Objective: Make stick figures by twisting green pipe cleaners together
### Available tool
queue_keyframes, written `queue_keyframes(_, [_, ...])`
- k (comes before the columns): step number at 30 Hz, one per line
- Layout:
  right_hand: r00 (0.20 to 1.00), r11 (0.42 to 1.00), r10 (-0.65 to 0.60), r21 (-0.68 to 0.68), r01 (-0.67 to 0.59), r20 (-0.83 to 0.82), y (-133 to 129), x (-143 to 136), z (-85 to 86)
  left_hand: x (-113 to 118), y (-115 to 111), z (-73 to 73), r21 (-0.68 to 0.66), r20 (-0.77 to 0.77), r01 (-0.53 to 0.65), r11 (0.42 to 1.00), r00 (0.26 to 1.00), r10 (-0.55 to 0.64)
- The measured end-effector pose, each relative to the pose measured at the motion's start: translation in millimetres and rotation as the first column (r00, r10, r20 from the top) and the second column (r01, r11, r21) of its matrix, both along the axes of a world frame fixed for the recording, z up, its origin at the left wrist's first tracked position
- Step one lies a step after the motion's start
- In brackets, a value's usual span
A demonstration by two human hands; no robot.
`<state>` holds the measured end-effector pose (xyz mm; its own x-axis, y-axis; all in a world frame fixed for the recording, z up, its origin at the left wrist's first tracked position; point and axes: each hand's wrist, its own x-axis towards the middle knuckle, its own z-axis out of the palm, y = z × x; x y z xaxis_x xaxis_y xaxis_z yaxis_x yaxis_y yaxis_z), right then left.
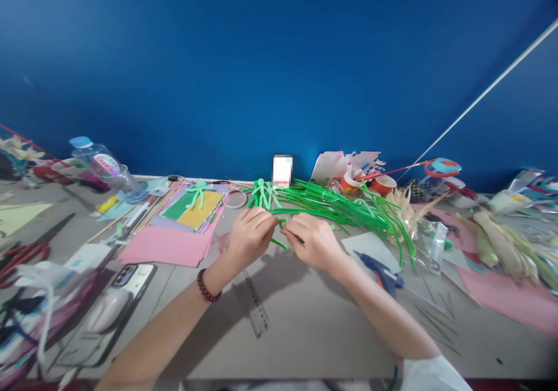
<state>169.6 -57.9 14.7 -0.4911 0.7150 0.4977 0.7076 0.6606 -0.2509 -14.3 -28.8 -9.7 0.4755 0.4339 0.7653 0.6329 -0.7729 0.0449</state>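
Both hands are close together over the middle of the table. My left hand pinches a short green pipe cleaner, whose free end sticks out below the fingers. My right hand is closed on the same piece from the other side, near a small bend. Fingers hide part of it. Just beyond the hands, light green pipe-cleaner figures stand or lean in a cluster. A similar figure lies on coloured sheets to the left. Long green pipe cleaners spread in a bundle behind my right hand.
A transparent ruler lies below my left hand. A blue glue gun rests beside my right forearm. At left are pink paper, a phone, scissors and a bottle. A blue wall rises behind.
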Motion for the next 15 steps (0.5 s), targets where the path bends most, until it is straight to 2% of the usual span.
queue_keyframes(3, [0.998, 1.000, 0.015, -0.016, -0.016, -0.057, 4, 8, 5.0, 3, -6, 0.8, 0.028, -0.129, 0.075, 0.997, 0.989, -0.071])
queue_keyframes(6, [0.980, 0.997, 0.042, -0.062, -0.055, -0.194, 11, 13, 7.6, 7, -12, 3.3, 0.016, -0.137, 0.172, 0.985, 0.976, -0.168])
queue_keyframes(11, [0.878, 0.963, -0.007, -0.240, -0.123, -0.479, 24, 13, 0.6, 5, -13, 6.2, -0.019, 0.069, 0.194, 0.981, 0.979, -0.192])
queue_keyframes(15, [0.850, 0.871, -0.046, -0.437, -0.223, -0.524, 27, 2, -12.6, 1, -9, 4.3, 0.014, 0.172, 0.139, 0.990, 0.975, -0.139])
